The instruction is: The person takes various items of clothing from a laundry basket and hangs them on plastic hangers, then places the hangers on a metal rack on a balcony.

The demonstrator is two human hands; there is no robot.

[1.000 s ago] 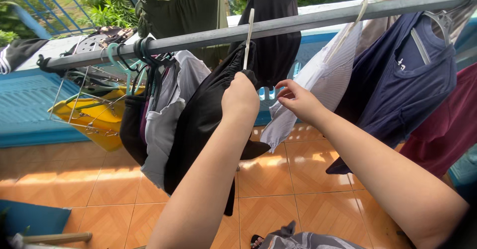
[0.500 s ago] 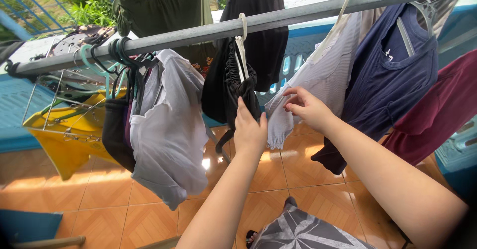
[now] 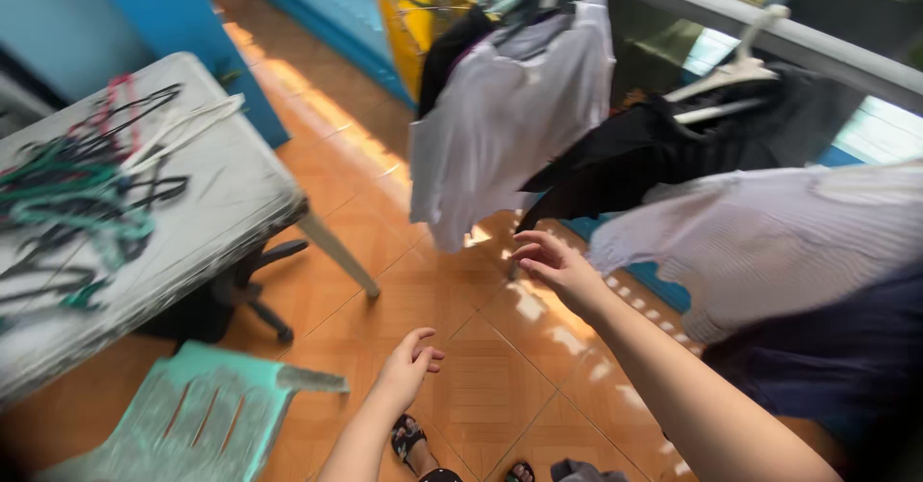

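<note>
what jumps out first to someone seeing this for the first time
Clothes hang crowded on a grey rail across the top right: a pale grey garment, a black garment on a white hanger, and a striped white top. The right hand is raised just below the black garment, empty, while the left hand hangs open over the orange tiled floor. At left, a white table carries a tangle of hangers.

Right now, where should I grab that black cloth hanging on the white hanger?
Take the black garment by its lower drooping end, nearest the right hand, reaching up from below. That end hangs loose and free; higher up, the white plastic hanger on the grey rail holds it spread.
</note>
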